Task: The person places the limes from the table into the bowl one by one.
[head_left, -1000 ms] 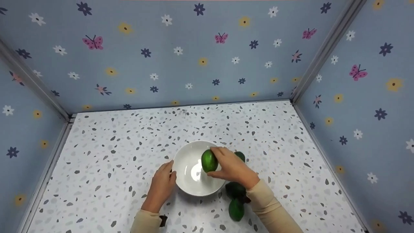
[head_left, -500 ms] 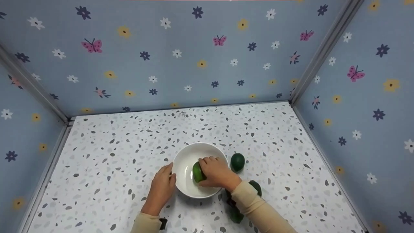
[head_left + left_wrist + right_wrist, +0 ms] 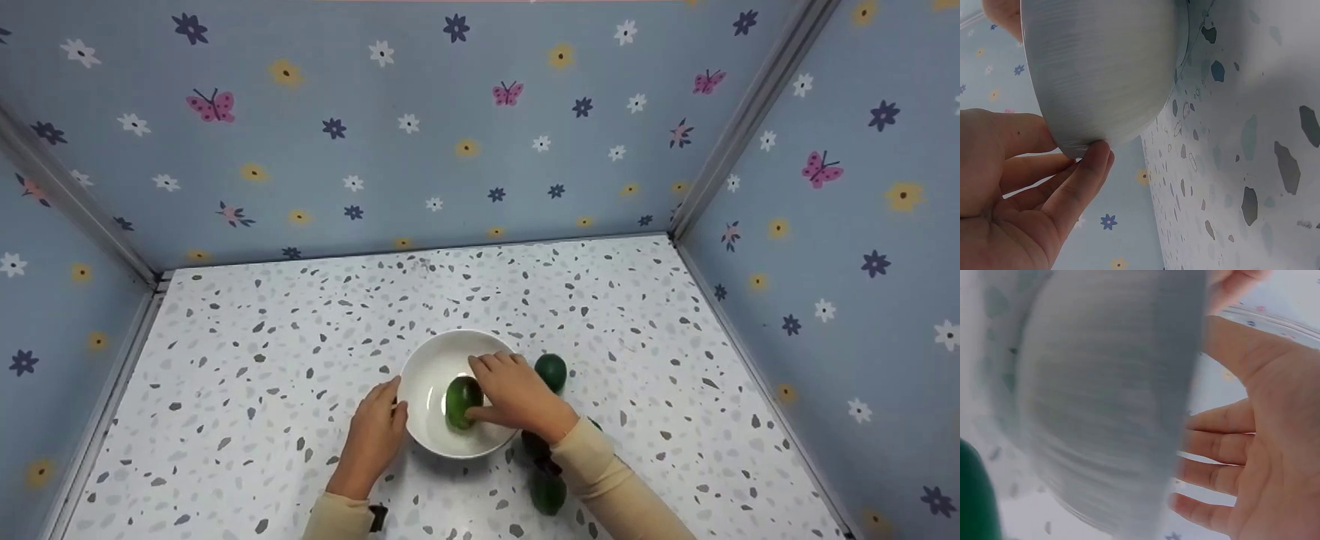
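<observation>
A white bowl [image 3: 431, 352] stands on the speckled table. Inside it lies a green mango [image 3: 461, 412] with a dark reddish patch near its top. My left hand [image 3: 375, 431] holds the bowl's left side; in the left wrist view its thumb [image 3: 1092, 163] presses the outer wall while other fingers meet the rim. Over the bowl's right side is my right hand [image 3: 521, 394], its fingers spread and nothing gripped, the thumb tip overlapping the mango in the head view. In the right wrist view its fingers [image 3: 1216, 445] extend past the bowl's rim.
A dark green round fruit [image 3: 551, 372] sits right of the bowl. Nearer the front, another green fruit [image 3: 548, 493] and a darker one [image 3: 534, 444] lie close together, partly hidden by my right wrist. Flowered blue walls [image 3: 420, 90] enclose the table.
My right hand has lowered the mango into the bowl and let go, its fingers opening and drawing slightly right. The left hand stays at the bowl's side.
</observation>
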`<state>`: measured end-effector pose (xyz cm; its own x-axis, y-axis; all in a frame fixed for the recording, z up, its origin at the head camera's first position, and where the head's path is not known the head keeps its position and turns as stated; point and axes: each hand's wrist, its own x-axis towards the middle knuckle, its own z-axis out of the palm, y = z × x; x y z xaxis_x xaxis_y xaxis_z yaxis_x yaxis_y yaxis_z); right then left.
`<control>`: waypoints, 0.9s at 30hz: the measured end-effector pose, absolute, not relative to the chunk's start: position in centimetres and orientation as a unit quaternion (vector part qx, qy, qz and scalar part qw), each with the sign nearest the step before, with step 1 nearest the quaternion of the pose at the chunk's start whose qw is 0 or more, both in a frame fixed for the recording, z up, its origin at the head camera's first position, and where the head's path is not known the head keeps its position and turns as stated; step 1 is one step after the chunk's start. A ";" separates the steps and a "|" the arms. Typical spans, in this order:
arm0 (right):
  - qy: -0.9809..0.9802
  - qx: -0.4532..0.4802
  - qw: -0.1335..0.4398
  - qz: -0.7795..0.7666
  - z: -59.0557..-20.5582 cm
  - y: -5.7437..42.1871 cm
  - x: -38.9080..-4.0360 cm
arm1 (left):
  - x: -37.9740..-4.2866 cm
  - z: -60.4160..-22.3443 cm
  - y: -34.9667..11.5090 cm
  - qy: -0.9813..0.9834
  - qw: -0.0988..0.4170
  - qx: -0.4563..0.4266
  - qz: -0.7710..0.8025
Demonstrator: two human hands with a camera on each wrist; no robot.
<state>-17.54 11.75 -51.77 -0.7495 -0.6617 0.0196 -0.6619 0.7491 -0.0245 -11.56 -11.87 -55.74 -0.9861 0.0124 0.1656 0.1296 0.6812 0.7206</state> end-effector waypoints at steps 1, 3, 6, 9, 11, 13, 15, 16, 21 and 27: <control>-0.935 0.353 0.012 0.019 -51.4 12.1 -17.5 | -11.6 -55.7 -11.9 -0.914 0.074 -0.040 -0.398; -0.936 0.350 0.026 0.028 -50.7 12.9 -17.6 | -11.6 -55.8 -11.8 -0.914 0.075 -0.043 -0.397; -0.938 0.340 0.040 0.051 -50.0 14.4 -17.7 | -11.5 -55.7 -11.9 -0.912 0.072 -0.043 -0.402; -0.943 0.320 0.042 0.084 -49.7 16.0 -18.0 | -11.6 -55.7 -11.9 -0.910 0.067 -0.042 -0.406; -0.947 0.302 0.039 0.104 -49.5 17.1 -18.2 | -11.6 -55.7 -11.9 -0.909 0.063 -0.039 -0.411; -0.951 0.283 0.036 0.116 -49.6 18.2 -18.5 | -11.7 -55.8 -11.8 -0.908 0.062 -0.039 -0.412; -0.956 0.266 0.032 0.120 -49.7 19.2 -18.8 | -11.7 -55.8 -11.8 -0.908 0.059 -0.038 -0.414; -0.958 0.259 0.031 0.118 -49.8 19.7 -18.9 | -11.8 -55.8 -11.8 -0.907 0.058 -0.037 -0.415; -0.964 0.233 0.024 0.122 -50.8 21.3 -19.2 | -11.7 -55.9 -11.8 -0.907 0.054 -0.031 -0.416; -0.972 0.208 0.011 0.107 -52.3 22.1 -19.4 | -11.7 -55.9 -11.8 -0.908 0.049 -0.025 -0.415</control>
